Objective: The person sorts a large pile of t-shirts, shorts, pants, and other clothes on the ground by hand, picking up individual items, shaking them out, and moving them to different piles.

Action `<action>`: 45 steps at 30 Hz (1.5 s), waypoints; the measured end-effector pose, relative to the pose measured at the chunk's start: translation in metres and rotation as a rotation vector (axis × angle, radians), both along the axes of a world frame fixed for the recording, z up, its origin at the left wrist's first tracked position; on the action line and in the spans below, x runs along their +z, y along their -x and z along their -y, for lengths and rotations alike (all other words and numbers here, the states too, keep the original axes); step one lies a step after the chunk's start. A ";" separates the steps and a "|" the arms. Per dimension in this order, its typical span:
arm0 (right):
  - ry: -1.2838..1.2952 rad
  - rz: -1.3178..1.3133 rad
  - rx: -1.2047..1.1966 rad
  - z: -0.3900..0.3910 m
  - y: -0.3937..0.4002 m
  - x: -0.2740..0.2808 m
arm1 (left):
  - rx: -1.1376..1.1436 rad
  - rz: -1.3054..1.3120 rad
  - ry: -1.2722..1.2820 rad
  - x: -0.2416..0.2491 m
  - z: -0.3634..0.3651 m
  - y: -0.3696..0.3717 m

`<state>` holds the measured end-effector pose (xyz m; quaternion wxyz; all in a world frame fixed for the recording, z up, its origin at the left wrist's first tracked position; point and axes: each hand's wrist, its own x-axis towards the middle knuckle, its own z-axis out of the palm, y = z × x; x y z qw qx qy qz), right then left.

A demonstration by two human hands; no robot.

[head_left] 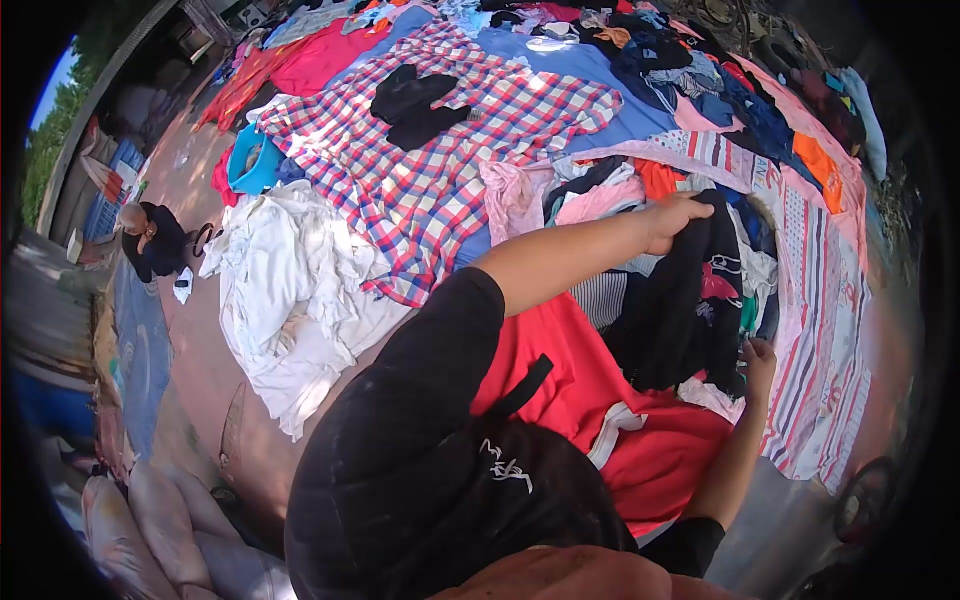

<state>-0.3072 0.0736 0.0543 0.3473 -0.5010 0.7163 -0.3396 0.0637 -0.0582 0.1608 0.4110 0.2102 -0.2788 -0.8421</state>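
A black garment [655, 325] with a small pink and white patch hangs spread between my two hands, above a heap of mixed clothes [600, 205]. My left hand [680, 220] reaches across and has its fingers closed on the garment's upper edge. Lower down, my right hand [760, 365] pinches what appears to be its near edge; the fingertips are small and partly hidden. Close to my body lies a red cloth [560, 360] with a white band. A striped, printed pink sheet [815, 330] borders the heap on the right.
Beyond the heap a checked cloth [430, 160] carries black clothing [415, 105]. White clothes [300, 270] lie in a pile at left, near a blue basin [252, 160]. Another person [155, 240] is at far left. More clothes [700, 80] cover the far right.
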 end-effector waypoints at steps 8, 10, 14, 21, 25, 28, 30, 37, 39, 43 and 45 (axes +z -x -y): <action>0.106 0.093 -0.145 -0.002 -0.017 0.023 | 0.780 -0.039 0.429 0.116 0.118 -0.334; 0.132 0.005 -0.138 0.003 -0.020 0.021 | 1.105 0.080 0.436 0.122 0.095 -0.395; 0.094 0.001 0.063 0.015 -0.058 0.018 | 1.264 0.701 -0.164 0.035 0.060 -0.416; -0.112 -0.332 0.607 0.010 -0.195 -0.086 | -0.183 1.294 0.172 -0.094 0.017 -0.223; 0.192 -0.573 0.686 -0.019 -0.260 -0.111 | -0.623 1.357 0.630 -0.100 0.010 -0.137; 0.266 -0.599 0.832 -0.017 -0.264 -0.132 | -0.600 1.413 0.801 -0.107 0.007 -0.102; 0.359 -0.459 0.643 -0.005 -0.260 -0.116 | -0.598 1.455 0.882 -0.114 0.003 -0.095; 0.900 -0.230 0.230 0.028 -0.204 0.113 | -0.626 1.018 0.494 -0.118 -0.017 -0.067; 1.034 -0.182 0.093 0.034 -0.183 0.157 | -0.562 0.926 0.387 -0.086 -0.026 -0.046; 1.091 0.149 -0.118 0.039 -0.137 0.214 | -0.638 0.531 0.269 -0.069 -0.032 -0.018; 1.044 0.381 -0.069 0.034 -0.126 0.236 | -0.635 0.490 0.413 -0.065 -0.043 -0.003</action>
